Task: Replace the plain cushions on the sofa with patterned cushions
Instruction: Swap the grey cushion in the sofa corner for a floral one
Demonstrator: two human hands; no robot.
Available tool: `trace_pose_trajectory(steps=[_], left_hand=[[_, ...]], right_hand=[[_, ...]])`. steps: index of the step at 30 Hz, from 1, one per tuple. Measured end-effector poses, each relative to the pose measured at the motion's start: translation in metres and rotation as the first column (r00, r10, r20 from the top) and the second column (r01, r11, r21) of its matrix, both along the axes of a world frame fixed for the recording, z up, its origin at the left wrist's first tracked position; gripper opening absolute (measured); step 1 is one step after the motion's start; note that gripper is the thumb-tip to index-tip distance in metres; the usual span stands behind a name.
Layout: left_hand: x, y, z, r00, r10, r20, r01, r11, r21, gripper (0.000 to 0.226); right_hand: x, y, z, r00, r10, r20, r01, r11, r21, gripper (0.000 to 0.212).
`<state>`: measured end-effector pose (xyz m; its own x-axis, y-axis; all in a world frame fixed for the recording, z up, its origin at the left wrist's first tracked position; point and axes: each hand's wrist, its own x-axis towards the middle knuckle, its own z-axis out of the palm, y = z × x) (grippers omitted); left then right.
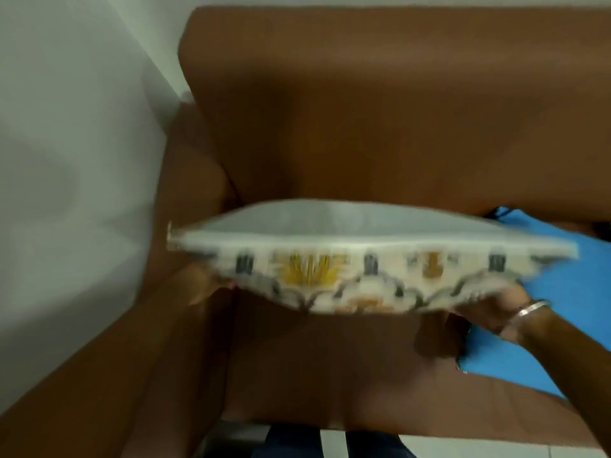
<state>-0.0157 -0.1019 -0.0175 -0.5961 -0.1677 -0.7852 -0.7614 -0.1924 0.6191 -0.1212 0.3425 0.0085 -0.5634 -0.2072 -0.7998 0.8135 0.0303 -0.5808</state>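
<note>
I hold a patterned cushion point(360, 276) flat over the seat of the brown sofa point(380, 110). Its front face shows yellow, orange and grey motifs on cream, and its upper side is plain white. My left hand point(205, 285) grips the cushion's left lower corner from beneath, mostly hidden and blurred against the sofa arm. My right hand point(492, 312), with a silver bangle at the wrist, grips the right lower corner. No plain cushion shows in this view. The picture is blurred by motion.
A bright blue sheet or bag point(555, 312) lies on the sofa seat at the right, behind my right arm. A white wall point(66, 160) stands close on the left, beside the sofa arm point(185, 200). My feet point(330, 444) and pale floor show at the bottom.
</note>
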Motion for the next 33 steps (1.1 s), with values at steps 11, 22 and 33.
trace_pose_trajectory(steps=[11, 22, 33], left_hand=[[-0.032, 0.063, -0.057, 0.985, 0.163, -0.062, -0.174, 0.940, -0.293, 0.078], [-0.035, 0.104, -0.083, 0.407, -0.912, -0.047, -0.286, -0.078, -0.955, 0.074], [-0.120, 0.001, -0.029, 0.611, -0.781, 0.131, 0.117, -0.074, -0.990, 0.078]], right_hand=[[-0.017, -0.075, -0.069, 0.978, 0.063, -0.197, -0.042, 0.993, 0.109, 0.099], [0.008, -0.111, -0.095, -0.565, 0.808, -0.168, 0.240, 0.356, 0.903, 0.070], [-0.136, -0.069, -0.048, 0.048, 0.999, 0.000, 0.132, -0.006, 0.991, 0.090]])
